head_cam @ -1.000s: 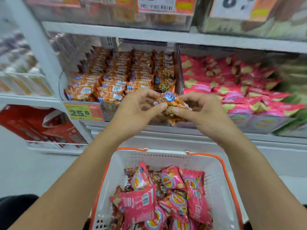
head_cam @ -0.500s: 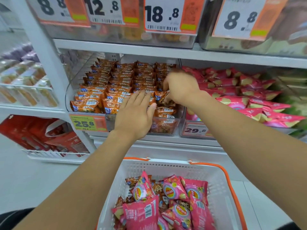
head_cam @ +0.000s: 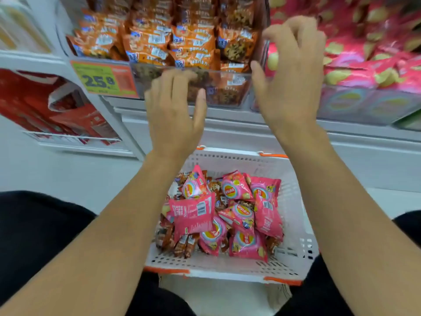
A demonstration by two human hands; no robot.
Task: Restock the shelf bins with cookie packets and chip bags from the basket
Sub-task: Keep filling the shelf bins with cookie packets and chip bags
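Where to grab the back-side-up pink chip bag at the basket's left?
Pinch the chip bag at its upper crimped edge, coming from above with the left hand. It lies topmost, barcode side up, tilted over the other bags, so that seam looks exposed; the puffy middle would likely slip.

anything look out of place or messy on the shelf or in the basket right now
Nothing stands out as damaged or spilled. The cookie packets sit stacked in their clear bin, the chip bags in theirs. The basket holds a loose jumble of both. Both hands, left and right, hold nothing.
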